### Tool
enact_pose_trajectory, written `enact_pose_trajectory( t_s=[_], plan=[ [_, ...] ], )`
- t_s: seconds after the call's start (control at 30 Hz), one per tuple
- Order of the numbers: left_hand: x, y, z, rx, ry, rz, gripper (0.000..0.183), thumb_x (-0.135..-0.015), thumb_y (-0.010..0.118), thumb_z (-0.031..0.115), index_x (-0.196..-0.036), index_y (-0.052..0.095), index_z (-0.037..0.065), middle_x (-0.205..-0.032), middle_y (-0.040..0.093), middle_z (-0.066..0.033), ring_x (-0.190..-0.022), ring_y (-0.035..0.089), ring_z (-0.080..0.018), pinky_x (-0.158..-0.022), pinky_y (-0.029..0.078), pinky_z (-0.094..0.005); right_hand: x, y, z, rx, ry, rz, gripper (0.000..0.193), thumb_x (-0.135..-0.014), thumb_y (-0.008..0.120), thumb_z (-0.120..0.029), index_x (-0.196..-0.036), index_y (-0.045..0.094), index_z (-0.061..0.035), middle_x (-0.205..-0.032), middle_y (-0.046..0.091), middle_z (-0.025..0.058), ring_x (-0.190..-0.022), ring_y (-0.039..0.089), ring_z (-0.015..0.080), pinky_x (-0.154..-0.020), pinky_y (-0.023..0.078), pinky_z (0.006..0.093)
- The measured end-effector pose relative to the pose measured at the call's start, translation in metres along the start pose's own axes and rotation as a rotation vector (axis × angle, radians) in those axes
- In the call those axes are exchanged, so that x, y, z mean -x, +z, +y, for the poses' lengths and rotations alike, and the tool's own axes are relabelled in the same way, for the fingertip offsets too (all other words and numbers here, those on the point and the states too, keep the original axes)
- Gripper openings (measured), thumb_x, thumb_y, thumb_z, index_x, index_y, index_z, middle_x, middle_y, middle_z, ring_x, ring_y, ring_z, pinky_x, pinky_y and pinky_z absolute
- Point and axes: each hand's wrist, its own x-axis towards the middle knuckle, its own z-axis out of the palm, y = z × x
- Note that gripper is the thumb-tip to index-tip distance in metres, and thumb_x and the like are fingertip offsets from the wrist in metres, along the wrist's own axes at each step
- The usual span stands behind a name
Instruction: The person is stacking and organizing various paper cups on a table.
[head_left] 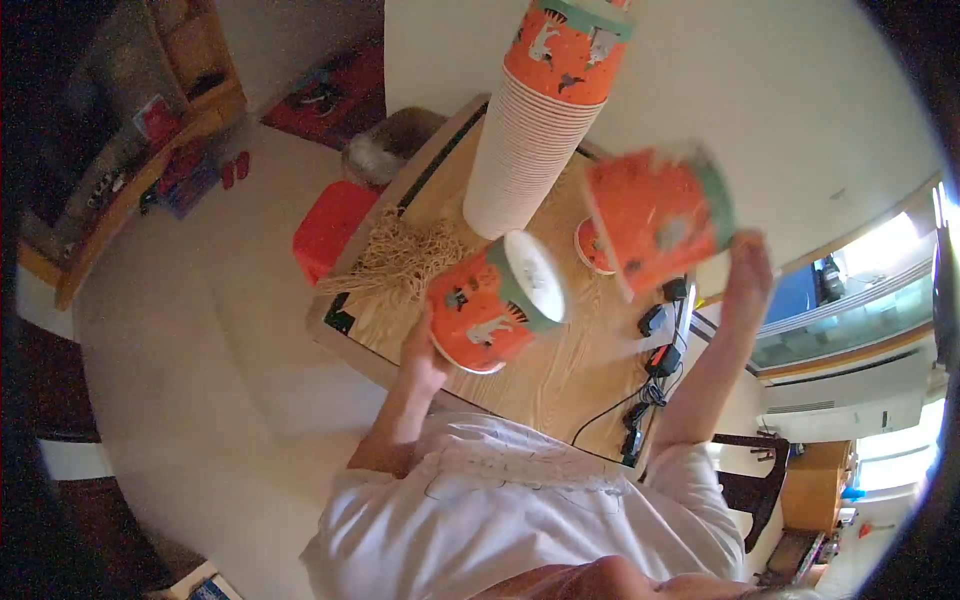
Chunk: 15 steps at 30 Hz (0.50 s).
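Note:
My left hand (424, 362) grips an orange paper tub (478, 315) with a green band and animal drawings. That tub leans to the right, its round white end facing up and right. Off to the right, my raised right hand (752, 265) holds a second orange paper tub (655, 215) by its green-banded end; this tub is blurred by motion. Beyond both hands, a tall stack of nested tubs (530, 140) rises from the wooden table (540, 390), white rims layered below an orange top. Part of a small orange piece (592, 246) shows behind the right-hand tub.
Tan twine-like strands (405, 255) lie in a heap left of the stack. Black adapters (660, 360) and cables line the table's right edge. A red container (335, 230) and a lined bin (395, 145) stand beyond the left edge. A dark chair (750, 490) is at right.

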Motion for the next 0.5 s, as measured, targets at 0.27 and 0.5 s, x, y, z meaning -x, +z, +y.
enact_pose_trajectory(
  t_s=[0.27, 0.5],
  plan=[
    [0.039, -0.017, -0.008, -1.676, 0.349, -0.100, 0.031, -0.083, 0.054, 0.029, -0.076, 0.057, -0.001, -0.073, 0.060, -0.0136, -0.065, 0.058, -0.0273, -0.057, 0.042, -0.0405, -0.146, 0.117, -0.090, 0.419, -0.517, -0.070, 0.018, -0.080, 0.058, -0.009, -0.098, 0.059, -0.0037, -0.091, 0.060, 0.0023, -0.093, 0.053, 0.0130, -0.082, 0.040, 0.0246],
    [0.033, -0.031, -0.078, -2.171, 0.517, -0.518, 0.009, -0.076, 0.053, 0.017, -0.071, 0.058, 0.011, -0.072, 0.057, -0.0044, -0.074, 0.057, -0.0212, -0.068, 0.045, -0.0344, -0.201, 0.176, -0.044, 0.733, -0.832, -0.305, 0.018, -0.078, 0.058, -0.008, -0.094, 0.060, -0.0010, -0.096, 0.058, 0.0148, -0.091, 0.056, 0.0276, -0.080, 0.045, 0.0331]
  ],
)
